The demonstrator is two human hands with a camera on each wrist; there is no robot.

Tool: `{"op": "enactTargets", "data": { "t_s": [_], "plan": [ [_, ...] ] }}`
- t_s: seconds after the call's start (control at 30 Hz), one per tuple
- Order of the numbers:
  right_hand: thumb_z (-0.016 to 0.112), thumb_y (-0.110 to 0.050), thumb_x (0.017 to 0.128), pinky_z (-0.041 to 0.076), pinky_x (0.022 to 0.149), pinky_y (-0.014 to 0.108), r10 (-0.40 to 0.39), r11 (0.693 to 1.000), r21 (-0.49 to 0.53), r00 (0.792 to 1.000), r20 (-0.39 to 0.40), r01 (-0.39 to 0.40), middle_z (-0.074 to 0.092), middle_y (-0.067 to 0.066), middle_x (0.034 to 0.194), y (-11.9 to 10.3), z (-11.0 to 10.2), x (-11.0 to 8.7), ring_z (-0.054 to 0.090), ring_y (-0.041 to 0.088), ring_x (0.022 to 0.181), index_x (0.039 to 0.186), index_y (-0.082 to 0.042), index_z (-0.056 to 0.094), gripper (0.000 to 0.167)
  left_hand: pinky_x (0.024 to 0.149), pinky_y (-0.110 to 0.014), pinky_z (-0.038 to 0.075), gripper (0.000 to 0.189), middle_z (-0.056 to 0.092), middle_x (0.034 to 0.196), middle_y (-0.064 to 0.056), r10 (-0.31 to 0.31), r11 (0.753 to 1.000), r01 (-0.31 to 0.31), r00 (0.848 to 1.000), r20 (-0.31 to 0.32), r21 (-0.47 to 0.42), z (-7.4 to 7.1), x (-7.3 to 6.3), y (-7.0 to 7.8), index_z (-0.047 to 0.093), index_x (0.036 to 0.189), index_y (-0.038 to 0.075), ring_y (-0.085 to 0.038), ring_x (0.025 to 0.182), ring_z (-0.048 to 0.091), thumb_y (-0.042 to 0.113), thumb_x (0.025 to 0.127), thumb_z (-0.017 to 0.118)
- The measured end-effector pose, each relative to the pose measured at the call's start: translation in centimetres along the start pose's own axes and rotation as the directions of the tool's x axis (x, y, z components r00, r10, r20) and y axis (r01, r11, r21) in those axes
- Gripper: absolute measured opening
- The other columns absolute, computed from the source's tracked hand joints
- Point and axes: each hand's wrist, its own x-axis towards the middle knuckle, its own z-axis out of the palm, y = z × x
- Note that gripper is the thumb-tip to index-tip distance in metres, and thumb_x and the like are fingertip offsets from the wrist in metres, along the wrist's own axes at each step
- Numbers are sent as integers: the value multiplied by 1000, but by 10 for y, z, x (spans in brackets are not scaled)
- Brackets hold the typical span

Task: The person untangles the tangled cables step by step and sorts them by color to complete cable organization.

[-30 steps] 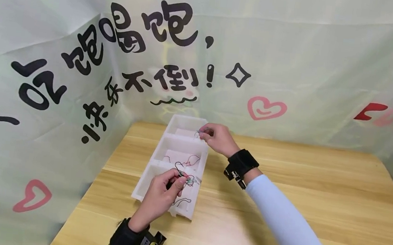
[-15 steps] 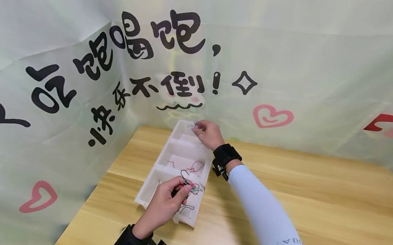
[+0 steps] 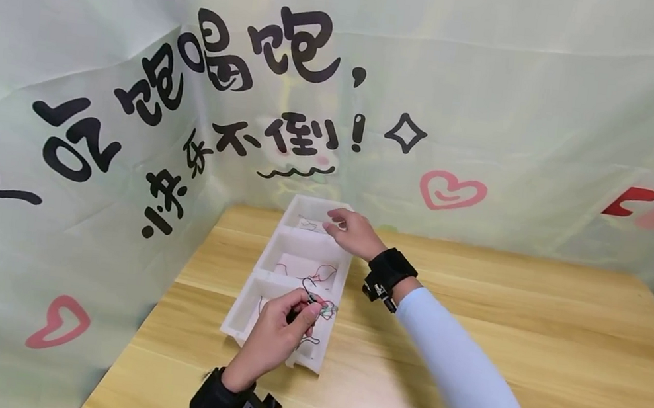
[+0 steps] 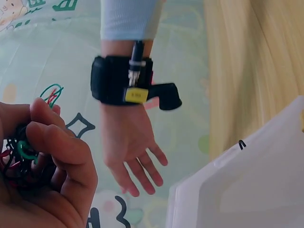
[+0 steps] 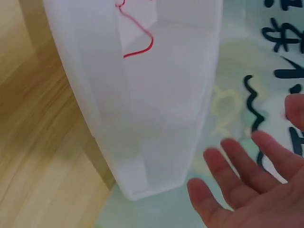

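Note:
A white tray (image 3: pixel 306 248) with three compartments in a row stands on the table. My left hand (image 3: pixel 273 331) holds a tangled bundle of black, red and green wires (image 3: pixel 328 309) over the near compartment; the left wrist view shows the wires (image 4: pixel 20 154) inside its curled fingers. Over the right edge of the far compartment is my right hand (image 3: pixel 359 236), fingers spread and holding nothing. Below its fingertips a thin, pale-looking wire (image 3: pixel 308 224) lies in that compartment. A red wire (image 3: pixel 327 273) lies in the middle one. Black wire lies in the near compartment, partly hidden by my left hand.
The wooden table (image 3: pixel 489 307) extends right of the tray. A pale printed cloth (image 3: pixel 550 134) hangs behind and at the left, close to the tray's far end. Each wrist wears a black band (image 3: pixel 391 274) with a small camera.
My right hand reached into the far compartment and let go of the thin wire, then drew back a little to the right with its fingers apart. My left hand stays over the near compartment.

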Motion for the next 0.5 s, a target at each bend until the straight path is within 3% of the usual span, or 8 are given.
{"op": "enactTargets", "data": {
  "t_s": [0.2,0.33,0.5],
  "plan": [
    [54,-26,107,49,96,43,-79,995,53,997,-6,79,68,13,118,-6,-13,-29,64,27,110,128,0,64,36,50,-22,38,21,57,70,-1,-23,1000,23,1000,-7,-11,3,3,2,66,92,8,-11,56,48,26,104,61],
    [56,-24,106,54,87,41,-126,984,126,992,-1,125,72,9,106,-9,-21,-53,69,28,97,122,-2,68,30,51,-22,40,23,57,71,-2,-49,999,49,999,4,-6,5,4,3,69,97,8,-12,57,49,30,103,62],
    [58,-25,105,55,80,38,-166,972,168,986,-3,164,73,7,102,-14,-29,-88,70,26,89,118,-5,71,27,50,-24,43,22,59,73,-4,-53,999,54,998,21,-9,9,5,3,69,100,9,-12,56,50,29,104,61]
  ]
}}
